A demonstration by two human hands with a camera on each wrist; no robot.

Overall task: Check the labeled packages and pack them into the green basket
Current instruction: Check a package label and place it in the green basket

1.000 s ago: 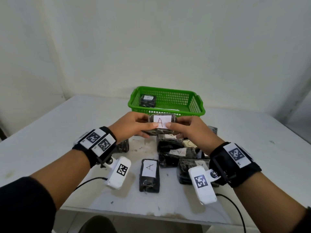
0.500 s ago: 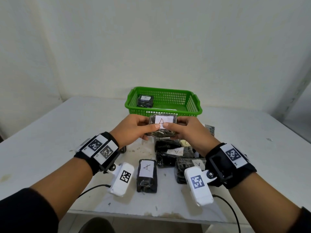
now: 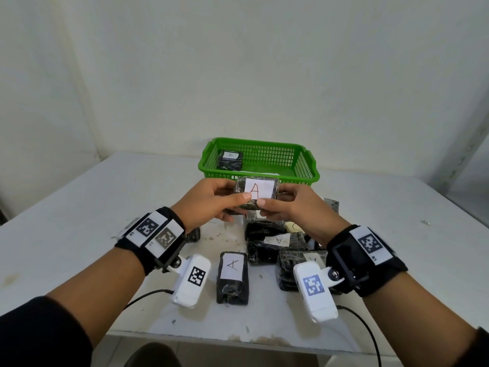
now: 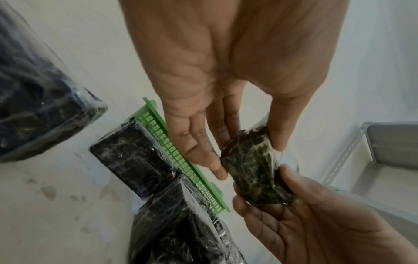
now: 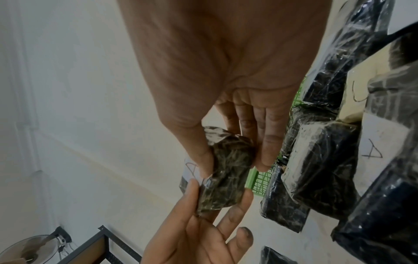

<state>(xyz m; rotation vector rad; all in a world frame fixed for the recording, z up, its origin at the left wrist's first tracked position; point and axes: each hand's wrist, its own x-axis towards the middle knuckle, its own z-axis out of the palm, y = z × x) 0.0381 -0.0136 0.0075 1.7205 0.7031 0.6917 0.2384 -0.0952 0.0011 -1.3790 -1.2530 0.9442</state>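
Both hands hold one dark plastic-wrapped package (image 3: 258,192) with a white label marked A, lifted above the table just in front of the green basket (image 3: 304,176). My left hand (image 3: 214,200) pinches its left end between thumb and fingers. My right hand (image 3: 288,205) pinches the right end. In the left wrist view the package (image 4: 253,171) sits between my left thumb and fingers. In the right wrist view the package (image 5: 226,171) shows the same two-hand hold. One package labelled B (image 3: 230,160) lies in the basket's left end.
Several more wrapped packages lie on the white table (image 3: 79,207) under my hands, among them one marked A (image 3: 232,276) near the front and a heap (image 3: 275,242) to its right. A metal shelf frame (image 4: 371,142) stands beside the table.
The held package has been tipped up, so its A label faces me more squarely. Both hands keep their hold; the view has shifted slightly.
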